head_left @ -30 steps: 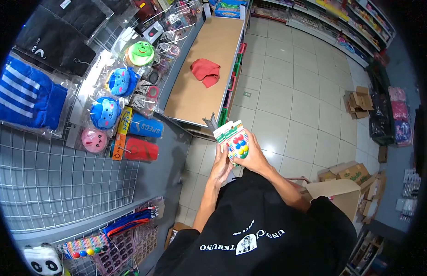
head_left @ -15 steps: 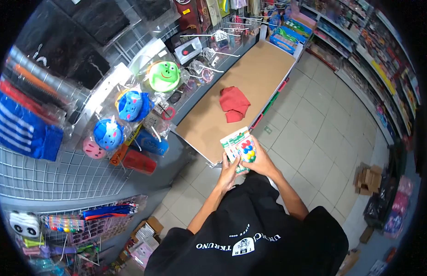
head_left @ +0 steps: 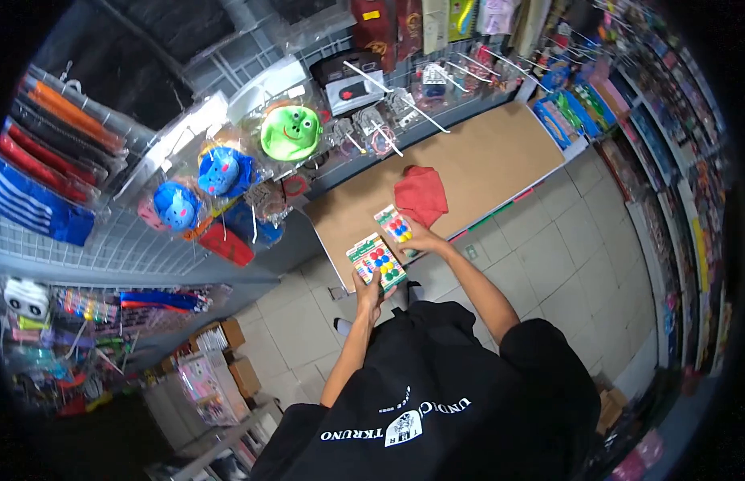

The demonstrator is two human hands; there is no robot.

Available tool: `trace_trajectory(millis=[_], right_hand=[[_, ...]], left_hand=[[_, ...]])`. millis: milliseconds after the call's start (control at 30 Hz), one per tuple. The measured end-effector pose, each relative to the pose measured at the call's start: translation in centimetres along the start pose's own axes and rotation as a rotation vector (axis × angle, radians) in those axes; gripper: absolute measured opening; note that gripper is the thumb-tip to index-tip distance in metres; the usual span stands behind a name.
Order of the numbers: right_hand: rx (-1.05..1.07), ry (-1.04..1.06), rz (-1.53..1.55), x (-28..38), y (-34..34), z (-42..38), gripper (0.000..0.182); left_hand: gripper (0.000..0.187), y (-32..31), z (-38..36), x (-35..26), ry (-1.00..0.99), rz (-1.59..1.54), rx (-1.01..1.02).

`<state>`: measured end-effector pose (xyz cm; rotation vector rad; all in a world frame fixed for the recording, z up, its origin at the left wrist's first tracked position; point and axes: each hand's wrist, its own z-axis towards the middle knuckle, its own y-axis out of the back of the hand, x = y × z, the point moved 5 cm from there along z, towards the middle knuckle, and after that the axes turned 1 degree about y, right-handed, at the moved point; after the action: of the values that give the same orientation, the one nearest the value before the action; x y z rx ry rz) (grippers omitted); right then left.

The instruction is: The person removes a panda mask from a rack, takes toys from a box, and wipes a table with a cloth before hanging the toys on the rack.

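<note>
My left hand [head_left: 368, 290] holds a small stack of carded packs with coloured round dots [head_left: 376, 261], fanned slightly, near the corner of a brown shelf top [head_left: 493, 156]. My right hand [head_left: 421, 240] grips a single such pack [head_left: 395, 227] and holds it out over the shelf top's front edge, just below a red cloth [head_left: 421, 196] lying there. The two hands are apart, each with its own pack or packs.
A wire grid wall [head_left: 116, 248] at left carries bagged animal-face toys, green [head_left: 290, 131] and blue [head_left: 220, 170], plus hooks with small goods. Stocked shelves [head_left: 669, 120] line the right side across a tiled aisle. Boxes [head_left: 228, 361] stand on the floor below the grid.
The stack held by both hands has been split: my right hand has drawn one pack away toward the red cloth. My view has swung, bringing the shelf top closer.
</note>
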<state>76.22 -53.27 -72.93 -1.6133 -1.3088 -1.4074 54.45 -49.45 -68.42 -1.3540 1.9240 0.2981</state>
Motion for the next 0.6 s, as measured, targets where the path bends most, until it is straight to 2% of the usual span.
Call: trace_trajectory(millis=[67,167,267,367,467,500,600], right_hand=[[0.054,-0.203,0.063,-0.3,1.3,1.8,0.093],[-0.029,-0.144,0.183,-0.7,4.1,3.9,0.084],[-0.316,-0.010,-0.029,-0.4,8.6,2.9,0.078],[-0.674,-0.136,-0.511,-0.8,10.5,1.7,0.083],[-0.475,-0.002,-0.527,0.8,7.1,1.2,0.089],[-0.387,-0.048,-0.658,1.2,5.7,1.0,0.093],[-0.380,-0.029,-0.720,1.3,2.8,1.5,0.092]], left_hand=[[0.044,0.2,0.5,0.0,-0.019,-0.003,-0.022],[0.045,-0.4,1.5,-1.2,-0.045,-0.006,-0.065],[0.046,-0.6,3.9,-1.3,-0.044,-0.044,-0.086],[0.049,-1.5,6.4,-1.5,-0.136,-0.026,-0.110],[0.051,-1.2,9.2,-0.1,-0.165,0.031,-0.178],[0.053,-1.3,9.4,0.2,-0.149,0.023,-0.198],[0.056,-1.4,9.0,-0.3,-0.207,0.156,-0.269]])
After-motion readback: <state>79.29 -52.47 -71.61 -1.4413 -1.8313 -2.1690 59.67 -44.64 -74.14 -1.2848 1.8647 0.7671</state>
